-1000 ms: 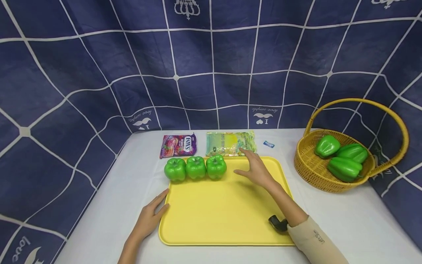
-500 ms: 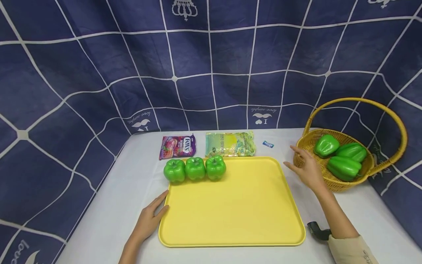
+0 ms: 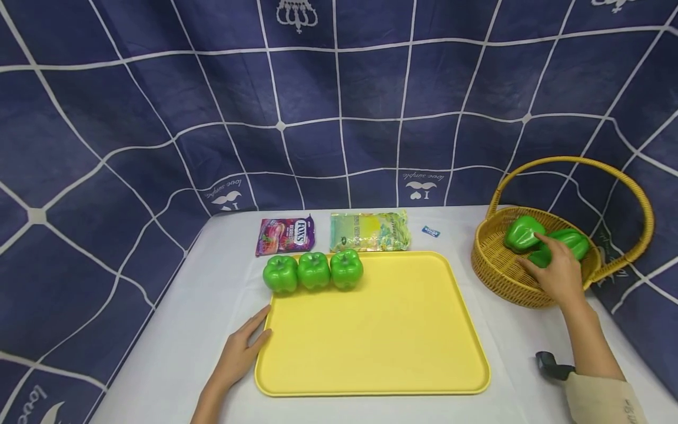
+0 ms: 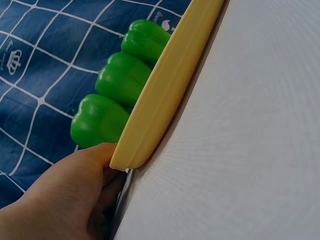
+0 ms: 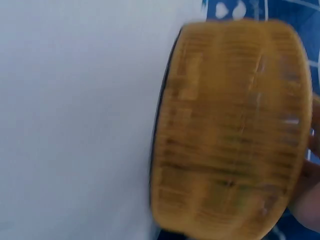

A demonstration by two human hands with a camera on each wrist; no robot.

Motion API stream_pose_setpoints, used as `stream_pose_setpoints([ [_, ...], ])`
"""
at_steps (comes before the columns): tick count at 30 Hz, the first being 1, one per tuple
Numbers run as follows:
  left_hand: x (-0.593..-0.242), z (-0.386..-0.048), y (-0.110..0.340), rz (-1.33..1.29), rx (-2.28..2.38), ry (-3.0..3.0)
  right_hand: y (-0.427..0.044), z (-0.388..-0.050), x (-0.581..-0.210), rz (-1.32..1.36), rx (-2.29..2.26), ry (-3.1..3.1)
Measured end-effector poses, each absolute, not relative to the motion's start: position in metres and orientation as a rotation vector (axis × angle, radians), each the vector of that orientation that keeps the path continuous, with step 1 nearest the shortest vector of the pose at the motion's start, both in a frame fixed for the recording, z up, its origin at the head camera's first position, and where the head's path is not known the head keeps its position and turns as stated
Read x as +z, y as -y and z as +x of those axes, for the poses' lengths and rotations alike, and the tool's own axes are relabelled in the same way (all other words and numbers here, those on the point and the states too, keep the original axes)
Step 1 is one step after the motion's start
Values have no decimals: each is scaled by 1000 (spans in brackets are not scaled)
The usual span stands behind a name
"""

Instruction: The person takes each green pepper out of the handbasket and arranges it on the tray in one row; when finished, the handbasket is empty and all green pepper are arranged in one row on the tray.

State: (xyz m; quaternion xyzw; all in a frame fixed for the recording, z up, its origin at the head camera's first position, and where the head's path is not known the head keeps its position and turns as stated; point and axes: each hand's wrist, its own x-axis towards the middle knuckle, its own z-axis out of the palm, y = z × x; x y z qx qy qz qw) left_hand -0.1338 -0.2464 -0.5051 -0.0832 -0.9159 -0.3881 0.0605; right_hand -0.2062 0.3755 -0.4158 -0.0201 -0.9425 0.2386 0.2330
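Observation:
Three green peppers [image 3: 314, 271] stand in a row along the back left edge of the yellow tray [image 3: 371, 335]. The left hand [image 3: 237, 353] touches the tray's left rim with relaxed fingers; the left wrist view shows this hand [image 4: 65, 190] at the tray's corner [image 4: 127, 157]. Over the wicker basket [image 3: 495, 271] at the right, the right hand [image 3: 560, 274] spreads its thumb and fingers above a green pepper [image 3: 540, 257] that it partly covers. Another pepper [image 3: 523, 233] lies to its left, one more behind. In the right wrist view the basket [image 5: 230, 130] hides most of that hand.
Behind the tray lie a purple candy bag [image 3: 286, 235], a green and yellow packet [image 3: 369, 231] and a small blue packet [image 3: 431, 231]. The basket's tall handle [image 3: 582, 160] arches over it. A blue checked cloth [image 3: 371, 88] hangs at the back and sides.
The right hand has moved right, from above the tray, past the basket's left edge, to over the peppers inside. The left hand has stayed at the tray's rim.

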Motion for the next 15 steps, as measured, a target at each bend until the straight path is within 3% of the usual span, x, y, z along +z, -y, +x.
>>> stream_pose_setpoints([
  [15,-506,-134,247,-242,-1161,2784,-421,-204,-423,19,548,2783],
])
